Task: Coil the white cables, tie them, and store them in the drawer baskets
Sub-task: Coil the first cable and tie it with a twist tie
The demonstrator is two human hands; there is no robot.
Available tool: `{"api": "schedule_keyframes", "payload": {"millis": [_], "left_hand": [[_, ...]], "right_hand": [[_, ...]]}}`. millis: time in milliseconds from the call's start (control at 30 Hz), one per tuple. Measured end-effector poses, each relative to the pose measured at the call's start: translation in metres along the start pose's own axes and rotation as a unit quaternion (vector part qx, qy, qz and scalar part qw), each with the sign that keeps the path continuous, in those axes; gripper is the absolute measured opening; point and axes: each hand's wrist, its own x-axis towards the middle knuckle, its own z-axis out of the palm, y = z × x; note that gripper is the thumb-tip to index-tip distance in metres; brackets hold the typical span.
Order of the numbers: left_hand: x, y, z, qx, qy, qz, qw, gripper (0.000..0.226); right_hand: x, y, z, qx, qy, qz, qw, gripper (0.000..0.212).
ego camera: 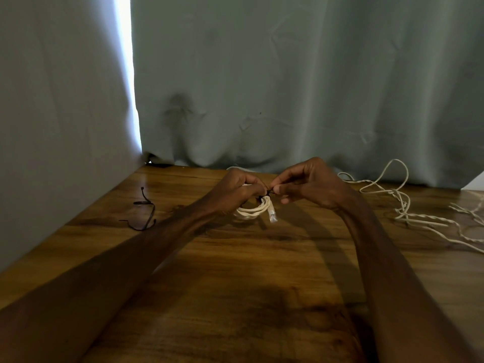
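I see left hand [235, 189] grip curled round coiled white cable [251, 211], over table [235, 279] middle, clear plug [272, 216] hanging down. Right hand [309, 187] grip pinches black tie [267, 193] at coil's top. Loose white cables [408, 213] lie far right; spare ties [146, 210] lie left.

— What lies behind the wooden table [235, 279]?
— A creased grey-green curtain [301, 87], hanging down to its far edge.
— Any light?
— A bright daylight strip [127, 74] on the left, beside a grey panel [52, 113].
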Motion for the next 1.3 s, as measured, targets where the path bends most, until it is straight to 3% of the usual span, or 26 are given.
{"api": "schedule_keyframes", "payload": {"millis": [400, 567, 1000, 1300], "left_hand": [[0.003, -0.006, -0.003, -0.028, 0.037, -0.026, 0.999, 0.021], [0.002, -0.010, -0.002, 0.019, 0.007, 0.000, 1.000, 0.020], [0.003, -0.020, 0.003, -0.044, 0.040, -0.025, 0.998, 0.025], [0.003, -0.022, 0.005, -0.020, 0.052, -0.009, 0.998, 0.022]], "right_hand": [[0.002, 0.002, 0.005, -0.011, 0.007, -0.016, 1.000, 0.018], [0.002, 0.003, 0.010, -0.018, -0.007, -0.020, 1.000, 0.015], [0.003, 0.007, 0.012, 0.026, -0.003, 0.008, 1.000, 0.016], [0.006, 0.013, 0.014, 0.038, 0.014, 0.025, 0.999, 0.017]]}}
